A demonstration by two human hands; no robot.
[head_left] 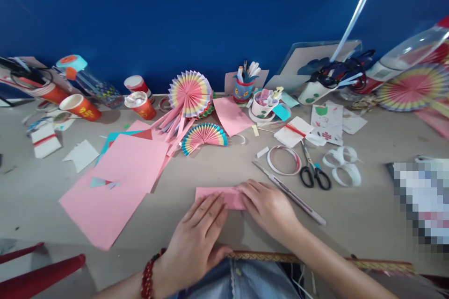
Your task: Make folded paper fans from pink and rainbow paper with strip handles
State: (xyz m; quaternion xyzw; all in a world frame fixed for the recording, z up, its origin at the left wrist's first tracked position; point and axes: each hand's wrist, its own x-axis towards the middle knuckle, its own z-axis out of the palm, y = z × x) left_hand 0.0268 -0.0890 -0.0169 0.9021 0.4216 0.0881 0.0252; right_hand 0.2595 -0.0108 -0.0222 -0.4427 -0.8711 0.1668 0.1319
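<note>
A small folded pink paper strip (pixel 232 200) lies flat near the table's front edge. My left hand (pixel 199 231) rests on its left part, fingers stretched out and laid flat. Over the strip's right end lies my right hand (pixel 268 203), its fingers bent slightly and pressed down on the paper. To the right of that hand is a long pale craft knife (pixel 291 194). Black-handled scissors (pixel 315 173) and a roll of white tape (pixel 284 160) are just beyond it. Large pink sheets (pixel 131 161) spread out on the left.
Pleated paper fans (pixel 204 138) stand and lie at the middle back. Orange paper cups (pixel 81 106), a pen holder (pixel 243 89) and a white cup (pixel 263 104) line the wall. A bottle (pixel 403 63) leans at the right. Red bars (pixel 42 275) show at lower left.
</note>
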